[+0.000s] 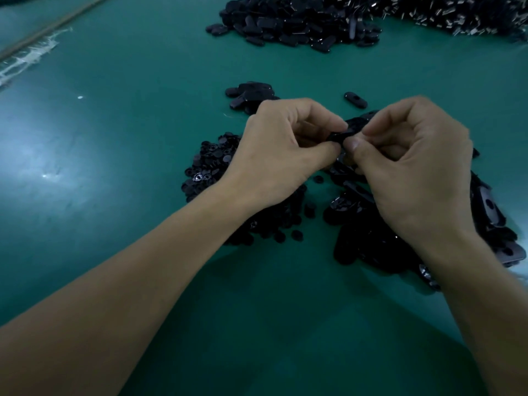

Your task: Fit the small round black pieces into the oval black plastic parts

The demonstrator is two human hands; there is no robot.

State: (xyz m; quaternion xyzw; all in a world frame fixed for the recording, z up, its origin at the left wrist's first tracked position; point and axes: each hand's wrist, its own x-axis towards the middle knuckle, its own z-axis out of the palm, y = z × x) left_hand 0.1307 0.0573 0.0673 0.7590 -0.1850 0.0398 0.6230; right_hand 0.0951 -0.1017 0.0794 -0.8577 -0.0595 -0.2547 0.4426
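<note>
Above a green bench [120, 155], left hand [281, 155] and right hand [414, 167] meet, fingers of both pinching one oval black plastic part [344, 134] between them.

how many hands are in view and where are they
2. The left hand and the right hand meet over the middle of the green table, both pinching one oval black part between their fingertips. Nothing suggests another hand is hidden.
</note>
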